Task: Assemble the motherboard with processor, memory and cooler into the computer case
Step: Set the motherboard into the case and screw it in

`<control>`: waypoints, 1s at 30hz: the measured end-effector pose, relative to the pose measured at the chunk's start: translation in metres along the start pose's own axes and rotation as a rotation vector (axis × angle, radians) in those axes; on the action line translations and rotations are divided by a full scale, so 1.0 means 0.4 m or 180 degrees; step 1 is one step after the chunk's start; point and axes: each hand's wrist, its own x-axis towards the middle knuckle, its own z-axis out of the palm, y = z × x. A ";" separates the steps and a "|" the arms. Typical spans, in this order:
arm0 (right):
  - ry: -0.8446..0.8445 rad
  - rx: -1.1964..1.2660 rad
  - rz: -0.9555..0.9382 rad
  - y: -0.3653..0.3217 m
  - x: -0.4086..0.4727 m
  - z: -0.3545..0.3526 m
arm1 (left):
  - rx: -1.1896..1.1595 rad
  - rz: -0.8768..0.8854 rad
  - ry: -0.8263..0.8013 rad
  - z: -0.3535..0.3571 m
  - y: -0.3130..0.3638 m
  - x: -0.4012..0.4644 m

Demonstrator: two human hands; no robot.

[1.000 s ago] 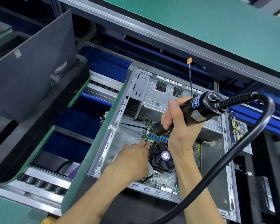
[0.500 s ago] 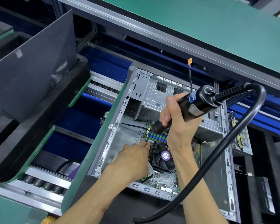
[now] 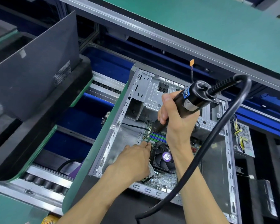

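Observation:
An open silver computer case (image 3: 115,143) lies on its side. Inside it sits the green motherboard (image 3: 165,179), with memory sticks (image 3: 158,137) and a black cooler fan (image 3: 166,157) with a purple label. My right hand (image 3: 178,125) grips a black electric screwdriver (image 3: 192,99); its bit touches the board's left edge beside the memory. My left hand (image 3: 132,160) rests on the board's left side next to the cooler, fingers pointing at the bit; what its fingertips hold is hidden.
The screwdriver's thick black cable (image 3: 217,136) loops across the case's right half. A power supply with yellow wires (image 3: 242,139) sits at the right. A dark side panel (image 3: 36,78) leans at the left. Conveyor rollers (image 3: 44,183) run below left.
My right hand has shifted the screwdriver slightly left and tilted it more upright, and the cable loop has moved left with it. My left hand has stayed in place.

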 end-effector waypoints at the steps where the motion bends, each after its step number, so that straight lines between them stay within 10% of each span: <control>1: 0.0039 -0.0034 -0.0014 0.003 0.002 0.000 | 0.0002 0.0006 0.0012 0.000 0.000 0.000; 16: -0.0145 0.0428 -0.0128 0.011 0.013 -0.009 | -0.0221 -0.0043 -0.0054 -0.005 0.001 -0.005; 30: 0.1198 0.1469 -0.0141 -0.109 -0.021 -0.165 | -0.0466 -0.0048 0.0469 -0.035 0.018 -0.015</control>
